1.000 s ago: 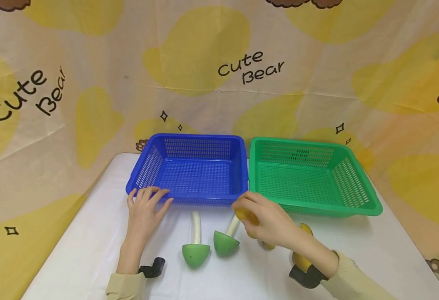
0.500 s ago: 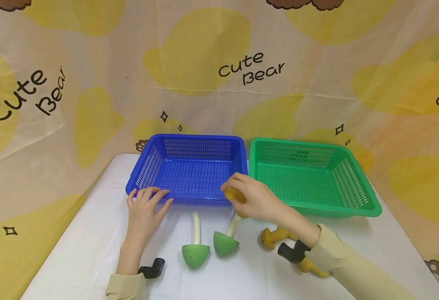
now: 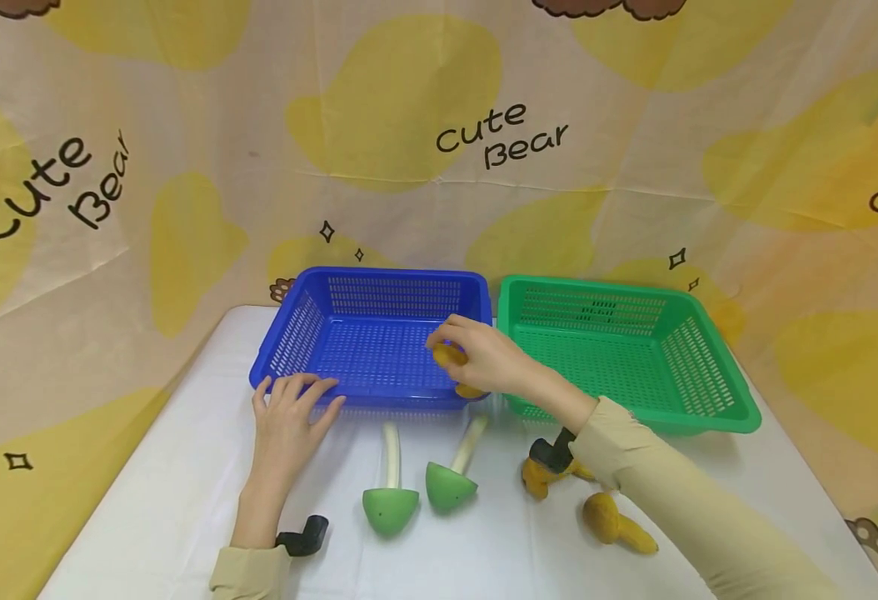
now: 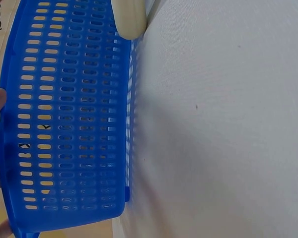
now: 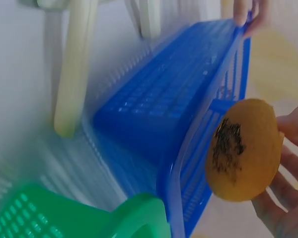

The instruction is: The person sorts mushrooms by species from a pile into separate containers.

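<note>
A mustard-yellow mushroom (image 3: 450, 356) is held in my right hand (image 3: 484, 354), over the front right corner of the blue basket (image 3: 390, 392). In the right wrist view its rounded end (image 5: 248, 158) shows a dark patch, with the fingers (image 5: 290, 173) along its far side. My left hand (image 3: 289, 421) holds the blue basket's front rim near the left corner, fingers bent over the edge and thumb alongside. Two green-capped mushrooms with pale stems, one left (image 3: 391, 504) and one right (image 3: 450, 483), lie in front of this basket.
To the right stands a green basket (image 3: 630, 412), side by side with the blue one. Two more yellow mushrooms, one (image 3: 536, 479) partly behind the right wrist's black strap piece (image 3: 551, 452) and one nearer (image 3: 615, 525), lie on the white tablecloth (image 3: 514, 558). A printed curtain hangs behind.
My right hand has carried the yellow mushroom up and leftward, from in front of the baskets to over the blue basket's rim. The left hand has stayed in place.
</note>
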{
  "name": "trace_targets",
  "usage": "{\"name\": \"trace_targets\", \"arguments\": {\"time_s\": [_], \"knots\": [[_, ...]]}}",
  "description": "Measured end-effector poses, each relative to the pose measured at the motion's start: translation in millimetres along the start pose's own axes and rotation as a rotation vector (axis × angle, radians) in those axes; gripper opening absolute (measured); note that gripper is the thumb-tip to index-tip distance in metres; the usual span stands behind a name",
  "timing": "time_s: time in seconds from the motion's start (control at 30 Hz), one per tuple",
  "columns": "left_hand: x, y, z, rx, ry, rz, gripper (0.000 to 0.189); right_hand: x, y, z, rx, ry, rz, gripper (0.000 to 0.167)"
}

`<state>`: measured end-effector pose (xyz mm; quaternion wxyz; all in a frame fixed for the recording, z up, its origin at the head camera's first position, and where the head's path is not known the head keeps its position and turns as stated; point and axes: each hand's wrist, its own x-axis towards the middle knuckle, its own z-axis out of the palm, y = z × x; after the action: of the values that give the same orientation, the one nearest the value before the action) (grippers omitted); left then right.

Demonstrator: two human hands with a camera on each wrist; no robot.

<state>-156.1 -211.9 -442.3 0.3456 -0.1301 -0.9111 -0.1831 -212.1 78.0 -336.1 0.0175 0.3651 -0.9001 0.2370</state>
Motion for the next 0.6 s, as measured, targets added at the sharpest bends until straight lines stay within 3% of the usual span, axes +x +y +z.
{"name": "trace_targets", "arguments": {"time_s": [0.2, 0.4, 0.6], "knots": [[0.1, -3.0, -1.6, 0.000, -0.005, -0.011, 0.025, 26.5, 10.1, 4.3, 0.012, -0.050, -0.017, 0.026], [0.4, -3.1, -1.3, -0.010, -0.002, -0.012, 0.025, 49.2, 17.1, 13.1, -0.059, -0.189, 0.041, 0.025], [1.0, -2.3, -0.8, -0.011, -0.004, -0.012, 0.025, 61.3, 17.6, 19.4, -0.124, -0.293, 0.042, 0.026]]}}
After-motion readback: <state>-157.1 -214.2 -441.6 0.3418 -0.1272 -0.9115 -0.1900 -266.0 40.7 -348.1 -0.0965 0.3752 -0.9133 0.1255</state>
